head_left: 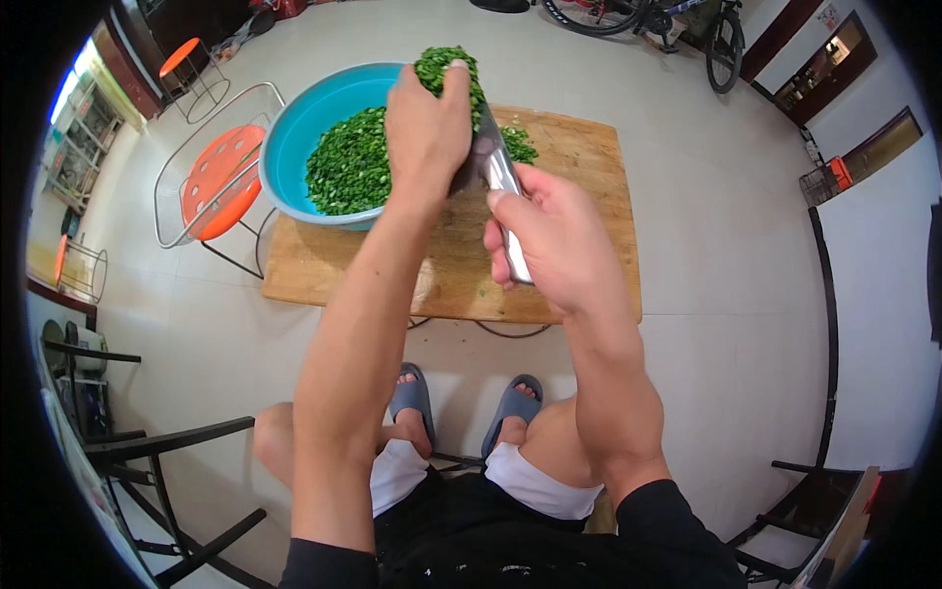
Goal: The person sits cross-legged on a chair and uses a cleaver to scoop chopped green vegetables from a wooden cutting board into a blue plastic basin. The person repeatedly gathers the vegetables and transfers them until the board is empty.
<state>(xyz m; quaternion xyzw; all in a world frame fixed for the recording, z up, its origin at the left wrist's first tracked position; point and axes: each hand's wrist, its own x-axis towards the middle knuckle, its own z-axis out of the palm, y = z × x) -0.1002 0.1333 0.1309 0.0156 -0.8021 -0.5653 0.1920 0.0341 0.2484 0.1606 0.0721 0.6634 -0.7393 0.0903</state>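
Black shirt (pixel 471 555) nearest, bare forearms reaching out. Right hand (pixel 554 231) wrapped fully round metal handle of broad-bladed kitchen knife (pixel 486 162). Left hand (pixel 429 128) curved against a heap of chopped green scallions (pixel 449 65) at the blade; far fingers hidden, can't tell how tightly closed. Heap sits above the right rim of the turquoise basin (pixel 280 162); more greens inside, a few on the wooden board (pixel 579 187). Judged handling: greens light, soft, damp, loose, likely to shed bits; best cupped from the side against the flat blade, not pinched. Knife looks stiff, fairly heavy, maybe slick if wet; handle is the place to hold, fingers off the edge. Orange stool (pixel 224 177) left of basin.
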